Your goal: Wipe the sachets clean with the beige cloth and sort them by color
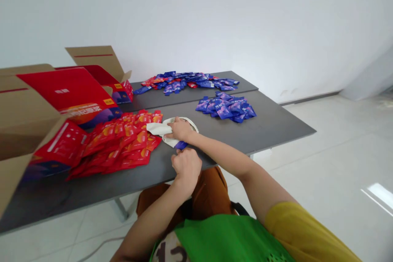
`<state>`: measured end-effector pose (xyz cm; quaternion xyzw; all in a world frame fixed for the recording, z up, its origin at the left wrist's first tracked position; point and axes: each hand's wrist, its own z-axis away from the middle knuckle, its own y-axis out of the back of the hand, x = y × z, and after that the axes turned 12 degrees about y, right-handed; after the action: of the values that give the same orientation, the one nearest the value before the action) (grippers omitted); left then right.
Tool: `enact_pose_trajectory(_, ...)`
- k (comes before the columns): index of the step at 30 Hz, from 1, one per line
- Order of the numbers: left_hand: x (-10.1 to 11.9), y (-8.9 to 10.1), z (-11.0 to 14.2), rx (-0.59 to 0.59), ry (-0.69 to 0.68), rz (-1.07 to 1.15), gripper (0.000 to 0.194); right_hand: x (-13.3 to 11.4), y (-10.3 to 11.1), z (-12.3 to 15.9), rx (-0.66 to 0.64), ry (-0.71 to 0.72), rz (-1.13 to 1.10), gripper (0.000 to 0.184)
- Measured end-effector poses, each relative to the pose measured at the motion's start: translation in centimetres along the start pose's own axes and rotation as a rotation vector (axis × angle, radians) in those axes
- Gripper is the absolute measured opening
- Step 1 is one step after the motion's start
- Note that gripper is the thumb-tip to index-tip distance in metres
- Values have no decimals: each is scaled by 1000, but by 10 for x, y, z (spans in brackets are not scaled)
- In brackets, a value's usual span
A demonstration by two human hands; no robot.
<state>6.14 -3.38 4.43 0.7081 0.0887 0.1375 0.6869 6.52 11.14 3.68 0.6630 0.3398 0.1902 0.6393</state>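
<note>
The pale wall [245, 16] is brightly lit; white glare is reflected on the floor [313, 172] at right. Print on the red packets [135, 135] is softened, and the edges are visibly stretched.

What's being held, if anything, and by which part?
Can't tell for sure: the right hand has its fingers on the middle of the white cloth; the left hand is curled near the blue packet, any grip hidden.
</note>
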Motion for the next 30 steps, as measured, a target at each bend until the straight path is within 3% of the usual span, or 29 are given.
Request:
enact_pose_trajectory(3,-2,2,1,-17,-29,-25,43,-2,-2,4,31,22,17,65)
enact_pose_trajectory(12,-11,11,-4,-67,-42,-13,41,16,-9,70,85,98,39,71)
enact_pose_trajectory(15,-9,16,-6,-56,-56,-16,39,14,-5,63,44,77,43,71)
enact_pose_trajectory(24,-10,14,-8,-37,-102,24,34,-3,1,0,-36,-21,70,67)
enact_pose_trajectory(30,-26,33,-15,-136,-61,66,34,7,2,4,-70,34,41,64)
